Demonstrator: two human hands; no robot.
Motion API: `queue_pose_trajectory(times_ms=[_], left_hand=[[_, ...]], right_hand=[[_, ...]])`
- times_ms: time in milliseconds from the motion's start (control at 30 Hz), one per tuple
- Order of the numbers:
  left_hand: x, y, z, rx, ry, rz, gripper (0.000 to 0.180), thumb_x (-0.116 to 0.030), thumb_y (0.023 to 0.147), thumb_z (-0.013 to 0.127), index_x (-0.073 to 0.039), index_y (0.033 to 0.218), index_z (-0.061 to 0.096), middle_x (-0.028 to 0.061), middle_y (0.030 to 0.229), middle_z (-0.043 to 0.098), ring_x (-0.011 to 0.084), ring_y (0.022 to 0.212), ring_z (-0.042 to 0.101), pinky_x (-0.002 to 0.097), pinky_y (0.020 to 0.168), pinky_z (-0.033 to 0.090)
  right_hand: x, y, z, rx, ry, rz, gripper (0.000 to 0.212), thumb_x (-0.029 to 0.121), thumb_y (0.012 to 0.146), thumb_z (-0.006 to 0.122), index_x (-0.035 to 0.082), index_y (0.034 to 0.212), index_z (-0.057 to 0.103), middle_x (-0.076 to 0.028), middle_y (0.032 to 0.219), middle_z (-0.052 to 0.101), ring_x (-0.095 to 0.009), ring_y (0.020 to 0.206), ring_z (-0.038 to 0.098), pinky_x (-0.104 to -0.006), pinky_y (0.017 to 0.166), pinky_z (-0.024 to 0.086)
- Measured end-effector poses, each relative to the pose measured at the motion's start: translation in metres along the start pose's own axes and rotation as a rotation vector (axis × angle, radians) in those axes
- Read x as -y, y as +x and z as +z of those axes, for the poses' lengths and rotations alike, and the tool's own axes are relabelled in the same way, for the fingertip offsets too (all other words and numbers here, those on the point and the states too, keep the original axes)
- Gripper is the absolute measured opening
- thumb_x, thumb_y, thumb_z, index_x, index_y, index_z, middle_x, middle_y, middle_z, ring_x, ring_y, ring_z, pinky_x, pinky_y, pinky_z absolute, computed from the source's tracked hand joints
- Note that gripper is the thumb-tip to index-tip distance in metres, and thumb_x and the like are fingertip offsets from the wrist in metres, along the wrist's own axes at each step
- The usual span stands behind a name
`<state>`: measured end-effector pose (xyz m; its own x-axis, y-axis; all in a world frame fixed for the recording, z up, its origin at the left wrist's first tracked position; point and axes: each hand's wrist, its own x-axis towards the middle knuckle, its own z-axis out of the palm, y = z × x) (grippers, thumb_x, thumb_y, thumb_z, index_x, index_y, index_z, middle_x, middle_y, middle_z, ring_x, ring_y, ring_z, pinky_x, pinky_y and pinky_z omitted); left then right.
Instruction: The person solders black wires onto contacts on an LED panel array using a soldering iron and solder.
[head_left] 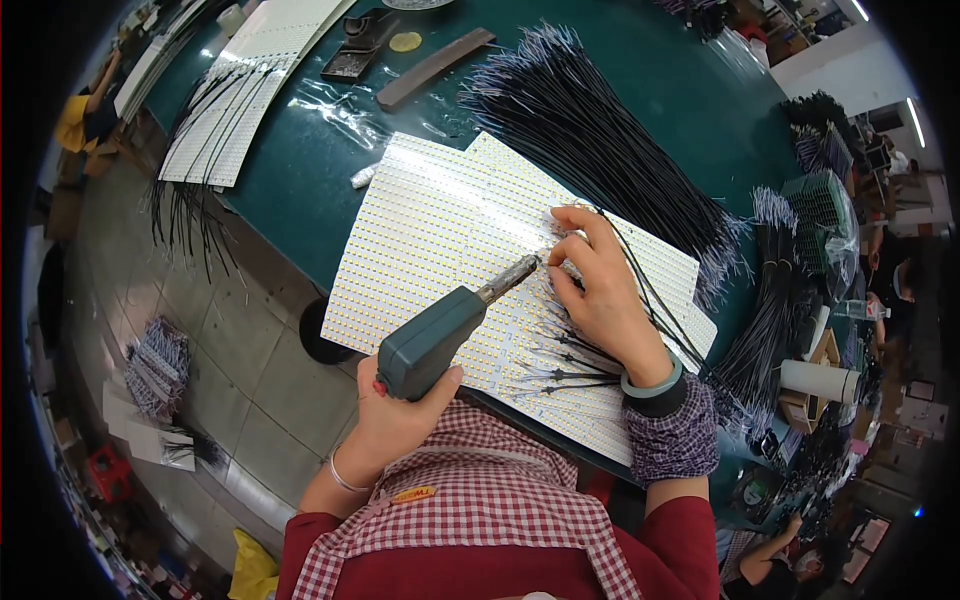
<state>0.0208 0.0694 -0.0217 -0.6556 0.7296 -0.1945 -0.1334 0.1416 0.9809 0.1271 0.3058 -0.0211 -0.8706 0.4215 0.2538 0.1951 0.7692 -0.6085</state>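
My left hand (395,415) grips a grey-green soldering gun (440,335) by its handle, its metal tip touching a white light strip panel (440,235) near the panel's middle. My right hand (595,285) rests on the panel just right of the tip, fingers pinched on a thin black wire (640,285) held against the strip. Several short black wires (565,365) stick out from the panel's near edge, joined to the strips.
A big bundle of black wires (590,140) lies on the green table (300,180) behind the panel. More strip panels (245,95) with dangling wires sit far left. Further wire bundles (770,310) and a white roll (820,380) stand at right. Another person sits at far right.
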Motion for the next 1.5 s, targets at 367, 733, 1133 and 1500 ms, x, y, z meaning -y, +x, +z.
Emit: queue_pose_trajectory(times_ms=[367,733,1133,1500], left_hand=[[0.002,-0.003,0.000,0.027,-0.037,-0.076,0.022,-0.008,0.080,0.075,-0.004,0.098,0.063,-0.0001,0.093,0.063,0.0079,0.080,0.059,0.0245,0.079,0.038],[-0.001,-0.005,-0.004,0.048,0.074,-0.028,0.015,-0.008,0.080,0.074,-0.005,0.093,0.067,-0.0010,0.089,0.062,0.0080,0.077,0.058,0.0251,0.075,0.038],[-0.009,0.000,0.002,-0.049,-0.024,0.045,0.016,-0.002,0.078,0.074,0.001,0.090,0.065,0.0015,0.080,0.065,0.0059,0.068,0.058,0.0222,0.058,0.045],[-0.006,-0.002,-0.003,-0.058,-0.073,-0.033,0.019,-0.001,0.077,0.074,0.002,0.094,0.065,0.0020,0.082,0.065,0.0062,0.070,0.058,0.0223,0.061,0.046]], right_hand=[[0.001,0.001,0.001,-0.040,-0.055,-0.071,0.014,-0.004,0.074,0.063,-0.001,0.083,0.052,-0.018,0.120,0.052,-0.035,0.107,0.054,-0.0411,0.089,0.046],[0.001,0.001,0.001,-0.047,-0.062,-0.080,0.015,-0.004,0.074,0.064,-0.001,0.083,0.052,-0.018,0.119,0.052,-0.034,0.107,0.054,-0.0409,0.088,0.047],[0.001,0.000,-0.013,0.042,0.157,0.145,0.016,-0.005,0.074,0.066,0.002,0.086,0.058,-0.014,0.125,0.051,-0.032,0.114,0.053,-0.0374,0.095,0.044],[0.012,-0.008,-0.012,-0.033,-0.085,0.118,0.011,0.004,0.075,0.069,0.000,0.080,0.060,-0.016,0.126,0.052,-0.033,0.114,0.049,-0.0399,0.097,0.040]])
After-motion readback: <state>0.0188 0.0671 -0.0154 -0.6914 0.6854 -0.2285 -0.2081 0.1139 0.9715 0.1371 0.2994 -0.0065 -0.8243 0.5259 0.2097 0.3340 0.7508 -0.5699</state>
